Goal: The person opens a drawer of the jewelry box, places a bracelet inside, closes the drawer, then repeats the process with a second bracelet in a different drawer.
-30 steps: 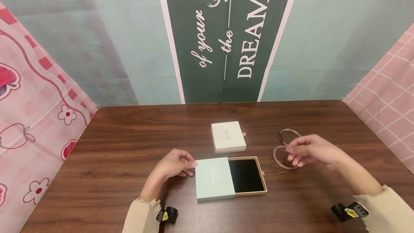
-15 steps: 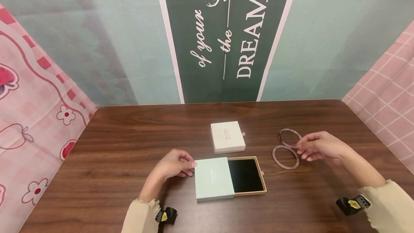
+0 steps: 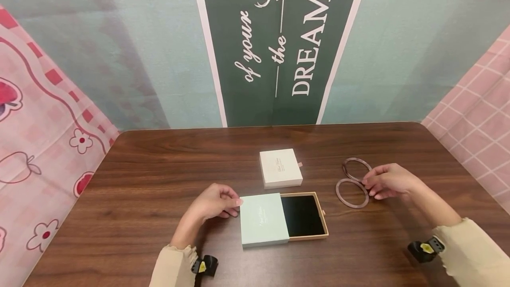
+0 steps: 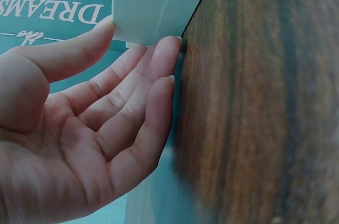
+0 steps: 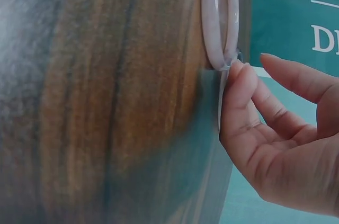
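In the head view my left hand (image 3: 216, 201) rests at the left side of a mint-green sleeve box (image 3: 264, 219). The left wrist view shows its thumb tip on the box's corner and its fingertips low against the side (image 4: 159, 12), near the wood. From the sleeve's right end a tan-edged drawer (image 3: 325, 225) with a black lining stands partly pulled out. Two pale mauve bangles lie to the right, the near bangle (image 3: 338, 193) overlapping the far bangle (image 3: 357, 159). My right hand (image 3: 392, 181) has its fingertips at their right edge, thumb apart from the fingers.
Behind the mint box sits a closed white box (image 3: 280, 167) with a small pink ribbon tab on its right. All of this is on a dark wooden table (image 3: 171, 158). A printed cloth hangs along the back edge, with pink cloths at both sides.
My right hand has moved right from over the near bangle to the bangles' right edge, then dipped slightly back toward them. The left hand and both boxes stay in place.
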`<state>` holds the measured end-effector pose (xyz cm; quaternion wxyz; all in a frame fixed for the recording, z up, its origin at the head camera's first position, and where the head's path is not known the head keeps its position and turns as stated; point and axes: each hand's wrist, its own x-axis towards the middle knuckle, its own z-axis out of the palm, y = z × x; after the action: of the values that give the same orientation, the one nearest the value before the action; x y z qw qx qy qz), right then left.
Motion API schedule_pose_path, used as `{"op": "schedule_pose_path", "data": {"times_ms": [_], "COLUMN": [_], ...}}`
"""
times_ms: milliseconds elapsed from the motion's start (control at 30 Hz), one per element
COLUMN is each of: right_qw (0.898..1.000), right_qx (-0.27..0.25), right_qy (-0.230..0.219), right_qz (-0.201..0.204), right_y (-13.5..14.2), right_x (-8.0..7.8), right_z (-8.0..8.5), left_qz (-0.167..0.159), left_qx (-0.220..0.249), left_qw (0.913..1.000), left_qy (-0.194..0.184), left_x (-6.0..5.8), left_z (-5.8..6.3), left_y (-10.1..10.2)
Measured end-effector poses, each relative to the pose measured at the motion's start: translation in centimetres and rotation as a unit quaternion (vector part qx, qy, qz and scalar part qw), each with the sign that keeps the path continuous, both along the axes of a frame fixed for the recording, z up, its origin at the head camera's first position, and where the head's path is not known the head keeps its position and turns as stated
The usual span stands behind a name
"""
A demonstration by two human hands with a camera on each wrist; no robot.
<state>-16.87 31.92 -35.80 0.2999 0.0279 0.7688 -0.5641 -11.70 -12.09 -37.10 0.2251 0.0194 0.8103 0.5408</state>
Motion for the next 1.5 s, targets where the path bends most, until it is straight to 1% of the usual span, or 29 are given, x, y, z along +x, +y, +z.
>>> {"op": "schedule_pose_path", "data": {"times_ms": [200, 333, 500, 600, 867, 1000, 1133, 1233, 1333, 1433, 1500], "right_qw": [0.999, 0.998, 0.995, 0.992, 0.987, 0.986, 0.987, 0.990, 0.995, 0.999, 1.000], "right_qx": [0.037, 0.056, 0.091, 0.112, 0.146, 0.154, 0.149, 0.130, 0.094, 0.038, -0.001], "right_qy": [0.001, 0.010, 0.042, 0.057, 0.060, 0.065, 0.062, 0.057, 0.044, 0.022, 0.009], "right_qz": [-0.014, -0.006, 0.005, 0.004, -0.008, -0.011, -0.015, -0.014, -0.008, 0.001, 0.007], "right_y": [-0.1, -0.2, -0.7, -0.9, -1.3, -1.4, -1.5, -1.3, -0.9, -0.3, -0.1], "right_x": [0.1, 0.2, 0.4, 0.4, 0.6, 0.8, 0.8, 0.8, 0.8, 0.7, 0.7], "right_z": [-0.7, -1.0, -1.0, -1.1, -1.1, -0.9, -0.8, -0.7, -0.7, -0.7, -0.6], "left_qz": [0.000, 0.000, -0.001, -0.003, -0.007, -0.006, -0.006, -0.006, -0.007, -0.009, -0.009], "left_qx": [-0.002, -0.005, -0.004, -0.003, -0.001, -0.001, -0.001, -0.001, -0.002, -0.003, -0.003], "left_qw": [1.0000, 1.0000, 1.0000, 1.0000, 1.0000, 1.0000, 1.0000, 1.0000, 1.0000, 0.9999, 0.9999], "left_qy": [0.000, -0.001, -0.001, 0.001, 0.003, 0.004, 0.003, 0.004, 0.004, 0.004, 0.003], "left_x": [0.0, 0.0, 0.0, -0.1, -0.1, 0.0, 0.0, 0.0, 0.0, 0.0, 0.0], "left_z": [0.0, 0.1, 0.1, 0.1, 0.0, 0.1, 0.0, 0.0, -0.1, -0.1, 0.0], "left_y": [0.0, 0.0, 0.0, 0.0, -0.1, -0.1, -0.1, -0.1, -0.1, -0.1, -0.1]}}
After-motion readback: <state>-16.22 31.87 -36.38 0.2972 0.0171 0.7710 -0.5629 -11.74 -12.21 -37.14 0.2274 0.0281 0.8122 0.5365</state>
